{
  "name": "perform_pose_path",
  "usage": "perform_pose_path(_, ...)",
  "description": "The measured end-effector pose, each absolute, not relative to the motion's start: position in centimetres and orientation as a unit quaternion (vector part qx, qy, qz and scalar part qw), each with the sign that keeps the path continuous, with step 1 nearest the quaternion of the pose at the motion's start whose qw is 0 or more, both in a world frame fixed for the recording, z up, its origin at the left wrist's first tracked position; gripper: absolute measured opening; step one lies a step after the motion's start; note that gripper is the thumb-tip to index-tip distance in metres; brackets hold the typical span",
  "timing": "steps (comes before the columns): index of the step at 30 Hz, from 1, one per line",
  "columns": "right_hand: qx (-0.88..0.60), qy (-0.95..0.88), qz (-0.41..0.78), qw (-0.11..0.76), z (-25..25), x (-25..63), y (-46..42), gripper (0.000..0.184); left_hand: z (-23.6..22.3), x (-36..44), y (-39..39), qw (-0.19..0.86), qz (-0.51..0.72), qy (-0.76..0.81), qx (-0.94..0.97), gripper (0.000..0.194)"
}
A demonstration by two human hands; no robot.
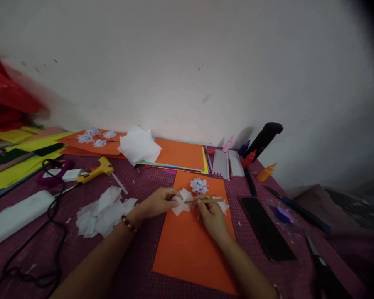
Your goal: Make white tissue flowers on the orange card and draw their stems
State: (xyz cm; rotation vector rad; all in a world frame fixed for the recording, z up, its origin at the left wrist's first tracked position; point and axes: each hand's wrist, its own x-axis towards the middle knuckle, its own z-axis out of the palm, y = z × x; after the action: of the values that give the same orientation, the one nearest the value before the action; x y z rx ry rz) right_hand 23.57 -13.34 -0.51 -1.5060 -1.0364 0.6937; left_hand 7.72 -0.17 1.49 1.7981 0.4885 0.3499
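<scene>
My left hand (162,201) pinches the left edge of a white tissue paper piece (183,207) with a jagged outline. My right hand (211,216) grips a flat wooden stick (216,200), whose left end lies against the tissue. Both hands are over an orange sheet of paper (190,253). Just behind them on the sheet sits a white paper flower (199,185) with blue-purple tips. More white tissue (223,206) shows to the right of my right hand, partly behind it and the stick.
A tissue pile (101,214) and a yellow glue gun (98,169) lie at left, near a black cable (54,224) and white power strip (21,216). At right are a dark phone (266,228), scissors (322,265), a craft knife (305,212) and an orange bottle (266,172).
</scene>
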Motion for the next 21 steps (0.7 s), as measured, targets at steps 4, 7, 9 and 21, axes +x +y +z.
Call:
perform_pose_path(4,-0.642,-0.444,0.285,0.556,-0.1,23.7,-13.5,0.024,0.3,9.4,-0.7,0.499,0.206,0.243,0.806,0.016)
perform_pose_path(7,-0.65,-0.451,0.237,0.565,0.5,23.7,-14.0,0.021,-0.1,9.8,-0.7,0.461,0.197,0.248,0.829,0.015)
perform_pose_path(9,-0.648,-0.453,0.193,0.582,1.0,23.6,-14.5,0.019,-0.2,9.7,-0.7,0.445,0.197,0.249,0.837,0.013)
perform_pose_path(21,-0.633,-0.681,0.06,0.363,0.5,22.1,-14.8,0.021,2.1,8.1,-2.3,0.302,0.164,0.253,0.904,0.018)
